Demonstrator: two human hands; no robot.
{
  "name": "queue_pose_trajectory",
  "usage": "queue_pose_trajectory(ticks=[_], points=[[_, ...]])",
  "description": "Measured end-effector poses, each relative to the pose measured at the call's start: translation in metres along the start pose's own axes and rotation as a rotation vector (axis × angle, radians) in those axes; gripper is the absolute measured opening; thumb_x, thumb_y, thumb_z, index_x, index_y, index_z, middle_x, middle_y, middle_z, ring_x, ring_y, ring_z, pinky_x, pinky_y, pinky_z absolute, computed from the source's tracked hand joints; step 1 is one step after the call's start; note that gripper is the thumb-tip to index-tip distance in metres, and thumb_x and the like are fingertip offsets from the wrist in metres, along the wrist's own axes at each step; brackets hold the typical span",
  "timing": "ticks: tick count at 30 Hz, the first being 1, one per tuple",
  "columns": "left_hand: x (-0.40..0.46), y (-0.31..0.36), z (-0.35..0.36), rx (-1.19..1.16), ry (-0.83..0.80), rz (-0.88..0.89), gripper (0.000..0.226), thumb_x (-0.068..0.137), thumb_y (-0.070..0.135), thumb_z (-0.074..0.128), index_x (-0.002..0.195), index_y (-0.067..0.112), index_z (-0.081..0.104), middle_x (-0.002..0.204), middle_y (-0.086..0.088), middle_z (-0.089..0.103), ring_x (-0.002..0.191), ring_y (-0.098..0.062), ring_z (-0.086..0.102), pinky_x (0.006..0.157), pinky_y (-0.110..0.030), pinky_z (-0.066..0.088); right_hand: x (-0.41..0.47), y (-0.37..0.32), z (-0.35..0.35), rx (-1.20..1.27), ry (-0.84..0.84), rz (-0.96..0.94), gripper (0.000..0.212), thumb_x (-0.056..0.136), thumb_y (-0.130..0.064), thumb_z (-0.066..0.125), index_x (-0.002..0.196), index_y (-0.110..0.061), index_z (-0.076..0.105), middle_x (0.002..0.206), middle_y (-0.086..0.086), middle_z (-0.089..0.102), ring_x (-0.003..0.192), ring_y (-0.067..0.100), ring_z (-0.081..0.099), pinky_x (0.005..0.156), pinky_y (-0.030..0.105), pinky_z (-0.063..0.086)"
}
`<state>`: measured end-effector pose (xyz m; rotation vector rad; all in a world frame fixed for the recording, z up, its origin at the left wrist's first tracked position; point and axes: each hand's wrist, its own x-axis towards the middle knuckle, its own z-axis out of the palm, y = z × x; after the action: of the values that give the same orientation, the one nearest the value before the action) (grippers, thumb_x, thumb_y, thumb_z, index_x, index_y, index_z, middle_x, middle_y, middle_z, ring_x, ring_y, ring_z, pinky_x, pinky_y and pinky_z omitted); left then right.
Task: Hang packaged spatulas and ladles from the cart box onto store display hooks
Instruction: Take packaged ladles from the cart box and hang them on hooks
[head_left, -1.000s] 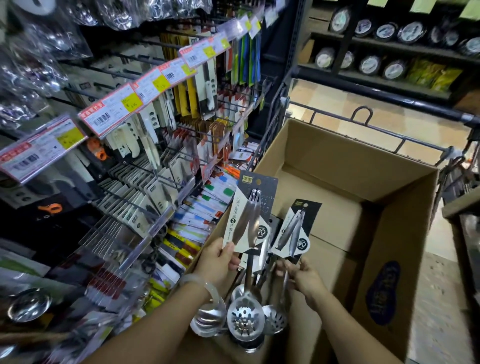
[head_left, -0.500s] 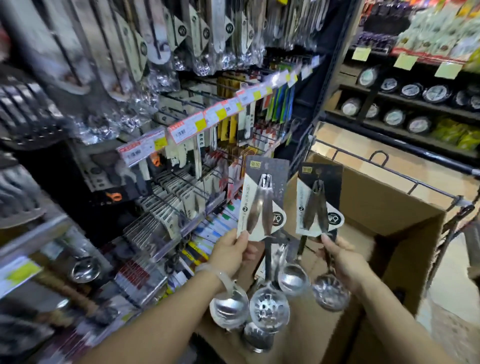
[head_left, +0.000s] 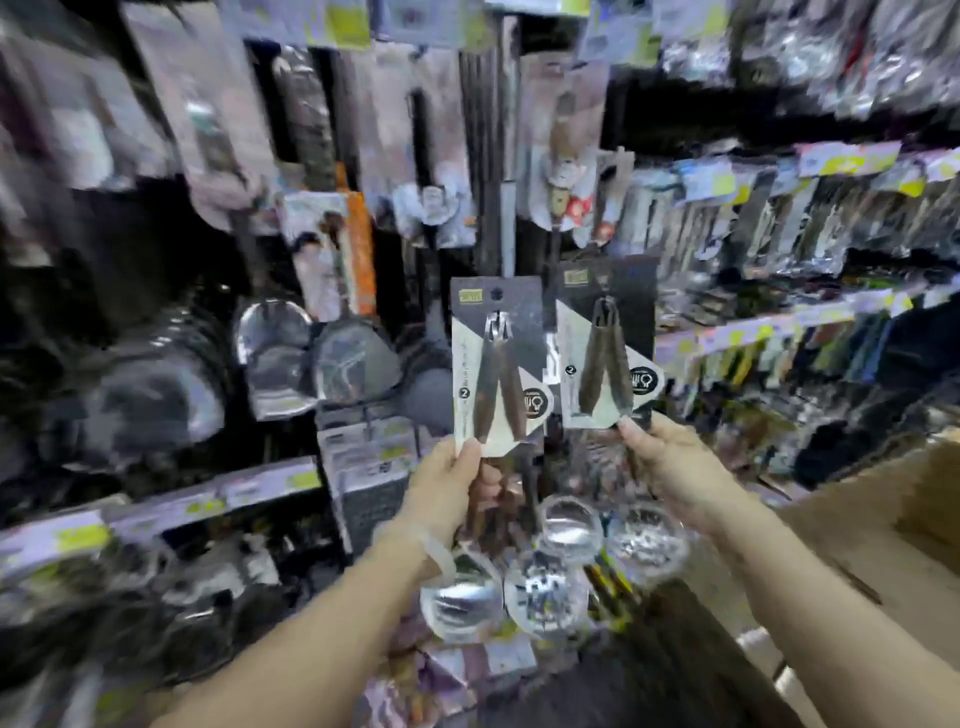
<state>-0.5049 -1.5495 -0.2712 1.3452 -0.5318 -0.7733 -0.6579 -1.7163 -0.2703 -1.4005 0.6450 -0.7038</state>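
My left hand (head_left: 449, 488) grips the lower edge of a dark carded ladle pack (head_left: 496, 364), held upright; its steel bowls (head_left: 498, 592) dangle below the hand. My right hand (head_left: 675, 467) pinches the bottom of a second, matching ladle pack (head_left: 605, 343) just to the right, with its bowls (head_left: 608, 530) hanging under it. Both cards sit side by side in front of the blurred display wall. A corner of the cardboard cart box (head_left: 883, 525) shows at the lower right.
Packaged steel utensils hang on hooks (head_left: 322, 353) straight ahead and to the left. Rows of price tags (head_left: 769, 327) run along the racks on the right and along a shelf rail (head_left: 208, 499) on the left. The whole view is motion-blurred.
Both hands lifted the two ladle packs up out of the box and swung left to face the display wall. The box slid to the lower right of the view.
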Motion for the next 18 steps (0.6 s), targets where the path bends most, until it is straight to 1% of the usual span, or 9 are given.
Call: queue_pose_trajectory(ticks=[1,3,4,6,9,12,15,16,18], points=[[-0.018,0.008,-0.036,0.012,0.058,0.020,0.023,0.099,0.019,0.037,0.081,0.009,0.048,0.059,-0.004,0.055,0.045,-0.009,0.052,0.050,-0.023,0.044,-0.003,0.002,0.038,0.016,-0.063,0.009,0.019,0.096,-0.015,0.047,0.094,-0.013,0.066,0.072,0.000,0.072,0.050,0.012,0.060,0.043,0.018,0.044],[-0.056,0.022,-0.107,0.018,0.203,0.063,0.027,0.098,0.020,0.039,0.075,0.011,0.050,0.061,-0.005,0.053,0.045,-0.009,0.051,0.052,-0.023,0.045,-0.013,0.008,0.118,0.034,-0.201,0.041,0.018,0.096,-0.017,0.048,0.096,-0.013,0.064,0.081,0.008,0.066,0.061,0.020,0.057,0.056,0.024,0.043],[-0.075,0.027,-0.142,0.017,0.279,0.082,0.028,0.098,0.020,0.040,0.074,0.012,0.051,0.061,-0.004,0.055,0.044,-0.008,0.052,0.052,-0.023,0.045,-0.019,0.010,0.157,0.022,-0.255,0.049,0.017,0.095,-0.019,0.048,0.096,-0.012,0.064,0.080,0.009,0.063,0.063,0.021,0.055,0.061,0.027,0.040],[-0.115,0.038,-0.210,0.027,0.427,0.115,0.024,0.098,0.021,0.041,0.078,0.013,0.052,0.058,0.000,0.058,0.042,-0.005,0.054,0.045,-0.019,0.047,-0.036,0.013,0.237,0.001,-0.370,0.054,0.017,0.095,-0.020,0.049,0.092,-0.009,0.061,0.073,0.003,0.064,0.059,0.014,0.055,0.064,0.027,0.038],[-0.176,0.050,-0.303,-0.038,0.610,0.192,0.021,0.097,0.020,0.041,0.080,0.011,0.050,0.051,0.005,0.060,0.043,-0.007,0.054,0.045,-0.019,0.045,-0.069,0.016,0.353,0.055,-0.560,0.073,0.017,0.095,-0.017,0.049,0.091,-0.013,0.065,0.074,-0.001,0.065,0.053,0.006,0.054,0.059,0.025,0.042],[-0.239,0.057,-0.382,-0.045,0.806,0.228,0.022,0.097,0.023,0.042,0.081,0.011,0.050,0.052,0.004,0.060,0.043,-0.008,0.054,0.049,-0.024,0.045,-0.111,0.017,0.457,0.096,-0.754,0.091,0.017,0.096,-0.015,0.048,0.092,-0.016,0.065,0.077,0.002,0.064,0.055,0.010,0.054,0.056,0.030,0.041],[-0.301,0.059,-0.450,-0.057,0.967,0.266,0.019,0.097,0.026,0.043,0.090,0.013,0.056,0.053,0.005,0.061,0.046,-0.007,0.057,0.046,-0.022,0.046,-0.151,0.021,0.548,0.095,-0.902,0.103,0.016,0.096,-0.013,0.047,0.090,-0.015,0.061,0.069,0.002,0.059,0.050,0.010,0.053,0.050,0.026,0.043],[-0.321,0.059,-0.469,-0.060,1.021,0.274,0.019,0.096,0.027,0.043,0.092,0.014,0.056,0.053,0.007,0.061,0.047,-0.007,0.057,0.045,-0.021,0.046,-0.163,0.023,0.576,0.083,-0.946,0.114,0.015,0.096,-0.014,0.047,0.091,-0.015,0.062,0.070,0.003,0.058,0.052,0.011,0.051,0.052,0.026,0.042],[-0.358,0.059,-0.506,-0.038,1.120,0.289,0.020,0.096,0.027,0.043,0.085,0.016,0.056,0.054,0.007,0.061,0.051,-0.010,0.057,0.048,-0.023,0.046,-0.187,0.029,0.632,0.067,-1.043,0.139,0.015,0.096,-0.016,0.047,0.101,-0.012,0.061,0.075,0.005,0.059,0.058,0.013,0.050,0.057,0.026,0.040]])
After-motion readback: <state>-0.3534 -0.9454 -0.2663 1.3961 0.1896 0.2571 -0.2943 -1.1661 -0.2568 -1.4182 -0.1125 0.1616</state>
